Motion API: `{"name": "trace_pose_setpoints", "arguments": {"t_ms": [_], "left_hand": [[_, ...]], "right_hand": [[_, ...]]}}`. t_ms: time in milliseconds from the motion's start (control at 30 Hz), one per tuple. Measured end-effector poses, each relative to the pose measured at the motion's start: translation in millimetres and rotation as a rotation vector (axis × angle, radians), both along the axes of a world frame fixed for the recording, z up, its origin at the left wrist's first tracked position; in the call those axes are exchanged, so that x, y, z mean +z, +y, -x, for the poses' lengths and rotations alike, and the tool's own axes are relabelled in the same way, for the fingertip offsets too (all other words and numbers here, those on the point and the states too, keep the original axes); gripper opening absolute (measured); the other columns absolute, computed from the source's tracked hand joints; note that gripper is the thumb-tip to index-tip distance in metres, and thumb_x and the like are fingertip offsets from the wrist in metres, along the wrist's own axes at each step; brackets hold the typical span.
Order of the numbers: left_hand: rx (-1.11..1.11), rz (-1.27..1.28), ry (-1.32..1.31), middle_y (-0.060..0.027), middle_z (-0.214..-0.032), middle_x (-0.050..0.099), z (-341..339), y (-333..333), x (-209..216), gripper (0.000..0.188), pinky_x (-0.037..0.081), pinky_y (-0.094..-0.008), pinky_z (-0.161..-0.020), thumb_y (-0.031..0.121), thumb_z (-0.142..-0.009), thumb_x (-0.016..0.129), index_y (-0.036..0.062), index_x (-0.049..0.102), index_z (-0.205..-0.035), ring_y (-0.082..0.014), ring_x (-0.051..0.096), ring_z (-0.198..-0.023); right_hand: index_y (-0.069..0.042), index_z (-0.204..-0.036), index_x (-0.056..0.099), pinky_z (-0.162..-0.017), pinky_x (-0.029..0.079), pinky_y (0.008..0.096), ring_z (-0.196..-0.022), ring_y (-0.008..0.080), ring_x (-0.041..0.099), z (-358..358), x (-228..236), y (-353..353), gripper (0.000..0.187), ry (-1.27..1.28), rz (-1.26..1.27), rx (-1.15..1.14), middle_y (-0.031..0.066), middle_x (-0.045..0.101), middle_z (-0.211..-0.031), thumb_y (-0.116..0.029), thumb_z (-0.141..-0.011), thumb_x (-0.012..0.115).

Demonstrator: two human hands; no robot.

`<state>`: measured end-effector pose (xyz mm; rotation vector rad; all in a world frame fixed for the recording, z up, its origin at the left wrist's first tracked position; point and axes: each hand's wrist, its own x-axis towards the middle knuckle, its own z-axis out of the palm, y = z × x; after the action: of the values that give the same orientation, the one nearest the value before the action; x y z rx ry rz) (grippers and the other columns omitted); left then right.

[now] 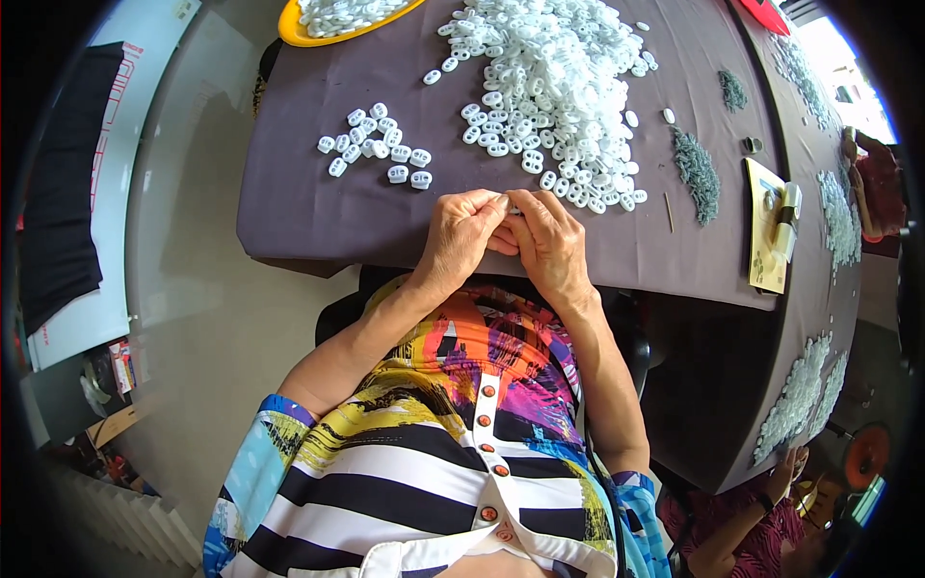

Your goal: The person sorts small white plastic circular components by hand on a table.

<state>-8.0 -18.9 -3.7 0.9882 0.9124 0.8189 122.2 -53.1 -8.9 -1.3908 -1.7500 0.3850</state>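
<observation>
My left hand and my right hand meet over the front edge of the dark-covered table, fingertips pinched together. A sliver of a small white piece, which looks like a plastic cord lock, shows between them; the fingers hide most of it. Just beyond my right hand spreads a big heap of white oval cord lock pieces, each with two holes. A smaller group of white cord locks lies to the left, some of them standing up with a piece fitted in.
A yellow tray of white pieces sits far left. On the right are a pile of small grey springs, a thin wooden stick and a yellow card with a clear roll on it. Another person's hand works lower right.
</observation>
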Motion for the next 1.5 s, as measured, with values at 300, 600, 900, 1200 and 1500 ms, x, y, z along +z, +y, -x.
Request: {"name": "trace_pose_setpoints", "arguments": {"t_ms": [300, 600, 900, 1200, 1500], "left_hand": [[-0.053, 0.028, 0.005, -0.0096, -0.076, 0.062, 2.4, 3.3, 1.4, 0.028, 0.055, -0.0264, -0.06, 0.016, -0.093, 0.044, -0.0076, 0.059, -0.091, -0.0153, 0.063, -0.066], [-0.063, 0.024, -0.007, -0.0114, -0.076, 0.062, 3.4, 1.5, -1.2, 0.029, 0.055, -0.0266, -0.059, 0.018, -0.093, 0.043, -0.0072, 0.058, -0.09, -0.0165, 0.063, -0.065], [-0.035, 0.107, -0.027, -0.0129, -0.073, 0.062, 3.8, 5.2, -0.4, 0.027, 0.055, -0.0281, -0.055, 0.018, -0.093, 0.043, -0.0057, 0.057, -0.091, -0.0179, 0.063, -0.061], [-0.041, 0.052, 0.02, -0.0119, -0.073, 0.062, 1.8, 4.6, -3.4, 0.028, 0.055, -0.0268, -0.053, 0.02, -0.094, 0.044, -0.0051, 0.057, -0.092, -0.0163, 0.062, -0.06], [-0.046, -0.011, 0.011, -0.0098, -0.073, 0.061, 0.2, 2.6, -4.9, 0.028, 0.054, -0.0249, -0.051, 0.021, -0.095, 0.043, -0.0036, 0.057, -0.093, -0.014, 0.062, -0.06]], "right_hand": [[-0.004, -0.095, 0.059, -0.056, 0.047, 0.0332, -0.063, 0.026, 0.056, 3.3, 2.2, 0.9, 0.017, -0.042, 0.019, -0.037, 0.0096, 0.054, -0.075, -0.003, -0.078, 0.059], [-0.004, -0.096, 0.061, -0.058, 0.048, 0.0313, -0.064, 0.0244, 0.058, 2.8, 0.5, 0.0, 0.019, -0.015, 0.024, -0.064, 0.0092, 0.058, -0.076, -0.004, -0.077, 0.061], [0.0, -0.098, 0.062, -0.055, 0.047, 0.0244, -0.06, 0.0117, 0.057, 0.3, 5.6, 4.0, 0.029, 0.234, 0.127, -0.071, 0.0047, 0.057, -0.071, 0.004, -0.069, 0.065], [-0.002, -0.097, 0.063, -0.054, 0.046, 0.0243, -0.06, 0.0119, 0.056, -1.4, 4.9, 3.3, 0.027, 0.201, 0.133, -0.058, 0.0047, 0.056, -0.071, 0.003, -0.07, 0.063], [-0.003, -0.095, 0.062, -0.054, 0.048, 0.0298, -0.06, 0.0204, 0.059, -2.0, 2.3, 2.7, 0.024, 0.197, 0.123, -0.061, 0.0084, 0.058, -0.074, -0.002, -0.072, 0.063]]}}
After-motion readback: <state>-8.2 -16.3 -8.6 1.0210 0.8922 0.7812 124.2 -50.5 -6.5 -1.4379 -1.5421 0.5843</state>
